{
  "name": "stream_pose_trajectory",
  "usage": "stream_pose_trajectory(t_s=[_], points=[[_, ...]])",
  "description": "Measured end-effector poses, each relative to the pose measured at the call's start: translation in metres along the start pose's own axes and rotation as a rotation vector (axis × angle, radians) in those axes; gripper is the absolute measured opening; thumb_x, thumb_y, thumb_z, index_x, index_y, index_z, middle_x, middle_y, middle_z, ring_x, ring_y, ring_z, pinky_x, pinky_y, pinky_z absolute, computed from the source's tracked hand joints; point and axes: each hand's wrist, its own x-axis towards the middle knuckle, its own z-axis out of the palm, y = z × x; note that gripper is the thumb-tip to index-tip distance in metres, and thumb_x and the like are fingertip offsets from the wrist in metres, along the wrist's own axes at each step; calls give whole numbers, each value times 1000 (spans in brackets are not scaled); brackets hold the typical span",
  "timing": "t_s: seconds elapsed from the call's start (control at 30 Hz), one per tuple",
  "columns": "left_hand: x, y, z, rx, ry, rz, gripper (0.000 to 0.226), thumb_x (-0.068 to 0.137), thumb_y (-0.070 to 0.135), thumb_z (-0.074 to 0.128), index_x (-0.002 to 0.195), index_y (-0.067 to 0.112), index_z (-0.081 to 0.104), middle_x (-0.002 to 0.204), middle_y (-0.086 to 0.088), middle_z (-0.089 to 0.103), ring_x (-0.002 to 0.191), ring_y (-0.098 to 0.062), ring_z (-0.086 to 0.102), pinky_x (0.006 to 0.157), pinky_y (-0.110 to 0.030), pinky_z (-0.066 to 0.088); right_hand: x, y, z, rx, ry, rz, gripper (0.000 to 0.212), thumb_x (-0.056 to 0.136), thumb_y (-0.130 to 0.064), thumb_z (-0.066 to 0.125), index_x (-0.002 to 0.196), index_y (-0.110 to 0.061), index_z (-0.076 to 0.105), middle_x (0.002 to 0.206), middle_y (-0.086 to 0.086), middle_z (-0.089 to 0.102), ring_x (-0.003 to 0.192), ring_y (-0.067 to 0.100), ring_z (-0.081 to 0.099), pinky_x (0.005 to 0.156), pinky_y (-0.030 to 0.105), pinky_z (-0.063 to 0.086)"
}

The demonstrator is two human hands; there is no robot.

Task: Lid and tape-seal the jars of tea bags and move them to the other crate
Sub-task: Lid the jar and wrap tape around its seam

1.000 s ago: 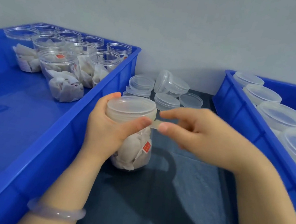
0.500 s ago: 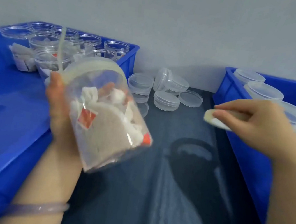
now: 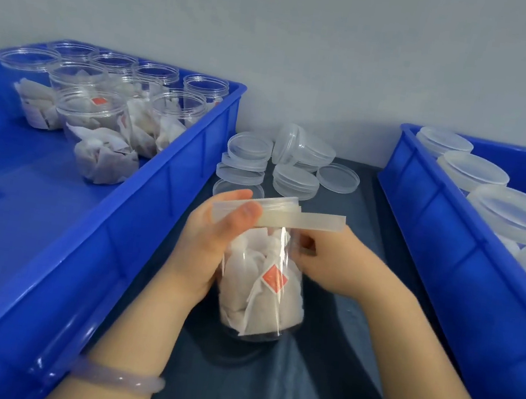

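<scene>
A clear jar of tea bags [image 3: 264,283] stands upright on the dark table between two blue crates, with a translucent lid [image 3: 283,203] on it. A whitish tape strip [image 3: 319,221] lies along the lid's rim, and its free end sticks out to the right. My left hand [image 3: 205,248] grips the jar from the left, its thumb pressing the tape onto the lid. My right hand [image 3: 339,266] is at the jar's right side just under the strip, fingers curled against the jar.
The left crate [image 3: 162,192] holds several open jars of tea bags [image 3: 96,130] at its far end. In the right crate [image 3: 451,231] stand several lidded jars [image 3: 514,212]. Loose lids [image 3: 294,176] lie stacked on the table behind the jar.
The jar, held up and tilted in my left hand half a second ago, now stands upright on the table. My right hand came back from the right crate to the jar.
</scene>
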Motion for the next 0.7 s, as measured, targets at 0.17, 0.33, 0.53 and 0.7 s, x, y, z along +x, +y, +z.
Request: stream_pose_trajectory(t_s=[0.17, 0.33, 0.53, 0.7], points=[[-2, 3, 1, 19, 40, 18, 106, 23, 73, 81, 115, 24, 59, 116, -5, 66, 106, -21, 65, 91, -42, 51, -1, -2, 5, -36, -59, -5, 33, 85, -14, 61, 60, -34, 53, 69, -14, 50, 62, -4, 46, 57, 11, 37], [2, 6, -3, 91, 180, 96, 70, 39, 60, 72, 103, 37, 57, 105, 11, 64, 90, -5, 67, 75, -25, 52, -4, -6, -14, 430, 235, 14, 34, 87, -10, 42, 90, -26, 71, 89, -4, 71, 83, 15, 66, 73, 26, 52], [2, 7, -2, 105, 243, 109, 67, 39, 62, 70, 99, 37, 56, 108, 7, 62, 99, -13, 64, 80, -31, 52, -7, -12, -18, 796, 161, -59, 47, 75, -59, 60, 80, -14, 73, 96, 14, 72, 91, 25, 68, 78, 41, 57], [2, 6, 0, 106, 228, 130, 67, 38, 61, 72, 100, 38, 57, 108, 7, 63, 97, -10, 65, 76, -26, 52, -11, 1, -31, 216, 548, 129, 76, 78, -80, 31, 81, -13, 66, 94, 11, 66, 89, 10, 56, 94, 24, 43]])
